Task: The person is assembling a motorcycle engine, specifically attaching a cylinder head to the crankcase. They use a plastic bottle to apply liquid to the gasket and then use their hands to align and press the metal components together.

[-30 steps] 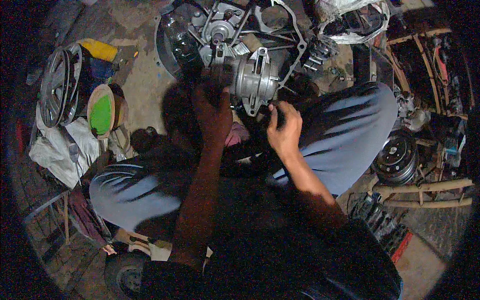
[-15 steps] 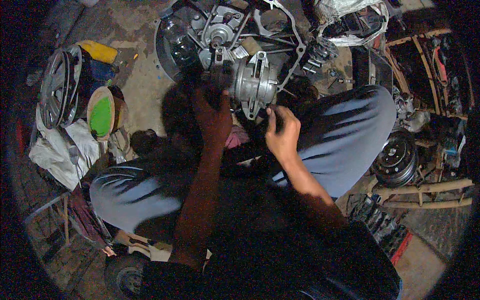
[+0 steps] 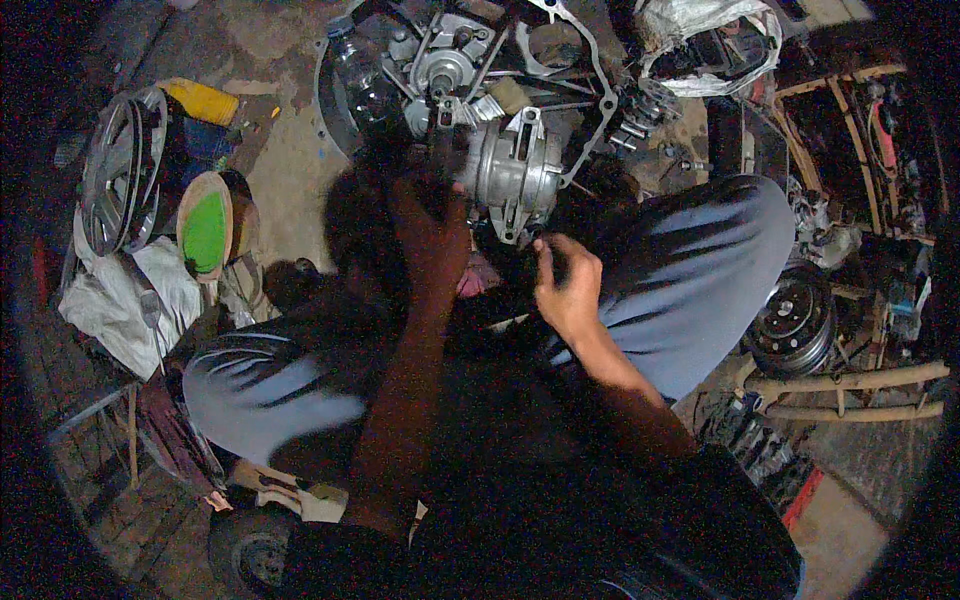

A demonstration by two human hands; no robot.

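Between the person's bent knees, on the dirt floor (image 3: 290, 180), stands a silver engine casing (image 3: 515, 175) with an exposed gear cluster (image 3: 445, 70) and a thin grey gasket outline (image 3: 585, 75) behind it. Left hand (image 3: 430, 225): laid against the casing's left flank, fingers curled over a dark part; whether they pinch anything cannot be told, since shadow hides the fingertips. Right hand (image 3: 565, 285): closed in a loose fist around a small dark object, held low beside the casing's lower edge. Compared with a second ago, the left hand has stayed on the casing, while the right hand keeps to the same place, its grip apparently tighter; the casing has not shifted. Judged from this, the work remains at the casing's near face. Packages and labels: a round container with a green lid (image 3: 205, 230) at left, a yellow bottle (image 3: 205, 100) above it, a crumpled white plastic bag (image 3: 700, 45) upper right. No label is legible.
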